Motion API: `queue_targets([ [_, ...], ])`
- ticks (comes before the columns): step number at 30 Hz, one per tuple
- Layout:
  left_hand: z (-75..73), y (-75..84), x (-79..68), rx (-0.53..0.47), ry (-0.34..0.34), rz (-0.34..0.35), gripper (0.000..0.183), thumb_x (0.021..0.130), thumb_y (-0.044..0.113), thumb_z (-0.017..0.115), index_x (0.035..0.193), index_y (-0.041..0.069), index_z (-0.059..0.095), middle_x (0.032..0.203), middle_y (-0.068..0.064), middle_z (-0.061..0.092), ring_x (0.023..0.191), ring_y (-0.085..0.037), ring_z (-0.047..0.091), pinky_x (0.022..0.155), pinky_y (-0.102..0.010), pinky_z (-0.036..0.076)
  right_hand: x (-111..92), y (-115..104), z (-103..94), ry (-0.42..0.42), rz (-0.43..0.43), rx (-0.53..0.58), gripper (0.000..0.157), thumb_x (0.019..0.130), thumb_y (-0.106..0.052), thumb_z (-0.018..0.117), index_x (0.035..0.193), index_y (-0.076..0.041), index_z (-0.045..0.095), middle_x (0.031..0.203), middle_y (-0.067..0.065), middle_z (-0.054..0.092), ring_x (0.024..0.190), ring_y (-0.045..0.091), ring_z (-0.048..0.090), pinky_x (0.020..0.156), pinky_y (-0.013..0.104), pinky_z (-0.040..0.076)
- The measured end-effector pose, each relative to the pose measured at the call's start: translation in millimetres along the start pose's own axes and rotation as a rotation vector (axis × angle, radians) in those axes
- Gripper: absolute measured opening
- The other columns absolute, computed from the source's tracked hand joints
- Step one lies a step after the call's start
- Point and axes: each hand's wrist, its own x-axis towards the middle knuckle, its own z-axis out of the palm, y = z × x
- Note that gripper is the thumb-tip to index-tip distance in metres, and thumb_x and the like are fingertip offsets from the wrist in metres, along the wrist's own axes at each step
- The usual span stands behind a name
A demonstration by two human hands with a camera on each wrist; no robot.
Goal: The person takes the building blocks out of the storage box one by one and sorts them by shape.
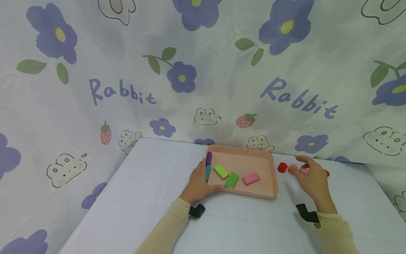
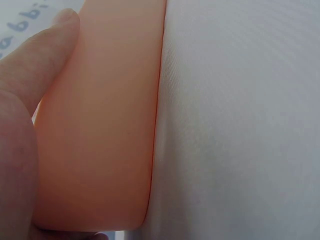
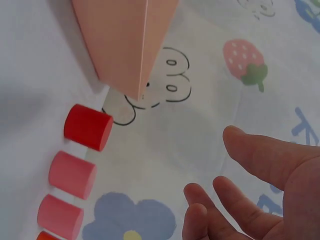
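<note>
A shallow peach tray (image 1: 241, 162) stands on the white table. My left hand (image 1: 198, 183) holds its near left corner, thumb along the front wall and fingers along the left side. Inside lie a purple block (image 1: 209, 158), a blue block (image 1: 208, 173), a yellow-green block (image 1: 221, 171), a green block (image 1: 232, 180) and a pink block (image 1: 251, 178). Right of the tray, my right hand (image 1: 314, 180) hovers with thumb and fingers apart, holding nothing. A red cylinder (image 3: 88, 127), a pink cylinder (image 3: 72, 174) and another pink cylinder (image 3: 60, 216) stand in a row near it.
At the row's far end, a red-orange cylinder (image 1: 327, 173) shows partly behind my right hand. A patterned cloth (image 1: 222, 95) with flowers and rabbits hangs behind the table (image 1: 152, 169). The tray's right wall stands close to the first red cylinder.
</note>
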Motion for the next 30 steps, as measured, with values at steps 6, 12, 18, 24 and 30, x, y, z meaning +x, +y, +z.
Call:
queue_targets([
  [6, 0.1, 0.1, 0.2, 0.001, -0.002, -0.004, 0.128, 0.075, 0.065, 0.078, 0.161, 0.004, 0.006, 0.167, -0.018, 0.013, 0.153, -0.035, 0.013, 0.122, -0.055, 0.01, -3, -7, 9.8, -0.008, -0.034, 0.008, 0.052, 0.093, -0.024, 0.071, 0.137, 0.001, 0.055, 0.114, 0.03, 0.061, 0.093, 0.039, 0.055, 0.061, 0.03, 0.046],
  [12, 0.0, -0.2, 0.3, -0.003, -0.002, -0.006, 0.129, 0.075, 0.066, 0.079, 0.161, 0.004, 0.006, 0.167, -0.017, 0.013, 0.153, -0.035, 0.013, 0.122, -0.055, 0.011, -5, -12, 20.4, -0.01, -0.132, -0.011, 0.051, 0.091, -0.022, 0.075, 0.132, 0.003, 0.059, 0.107, 0.028, 0.063, 0.093, 0.039, 0.057, 0.066, 0.036, 0.048],
  [18, 0.8, -1.8, 0.9, -0.001, -0.006, -0.011, 0.129, 0.075, 0.066, 0.078, 0.161, 0.005, 0.005, 0.167, -0.018, 0.012, 0.153, -0.035, 0.012, 0.122, -0.055, 0.011, -7, -20, 31.5, -0.052, -0.199, -0.006, 0.05, 0.09, -0.021, 0.075, 0.131, 0.004, 0.06, 0.112, 0.025, 0.065, 0.099, 0.04, 0.057, 0.075, 0.047, 0.055],
  [24, 0.8, -0.8, 1.0, 0.0, -0.011, -0.016, 0.128, 0.075, 0.066, 0.078, 0.162, 0.006, 0.004, 0.167, -0.018, 0.012, 0.153, -0.035, 0.012, 0.122, -0.056, 0.01, -10, -24, 37.6, -0.125, -0.152, 0.002, 0.055, 0.093, -0.026, 0.073, 0.136, 0.002, 0.056, 0.124, 0.028, 0.06, 0.11, 0.043, 0.054, 0.088, 0.059, 0.053],
  [30, 0.2, -1.2, 1.2, 0.007, -0.017, -0.017, 0.129, 0.075, 0.066, 0.078, 0.162, 0.005, 0.004, 0.167, -0.019, 0.011, 0.153, -0.035, 0.01, 0.122, -0.056, 0.01, -13, -28, 44.0, -0.117, -0.201, 0.029, 0.053, 0.092, -0.024, 0.075, 0.133, 0.004, 0.058, 0.116, 0.025, 0.063, 0.101, 0.037, 0.056, 0.077, 0.048, 0.054],
])
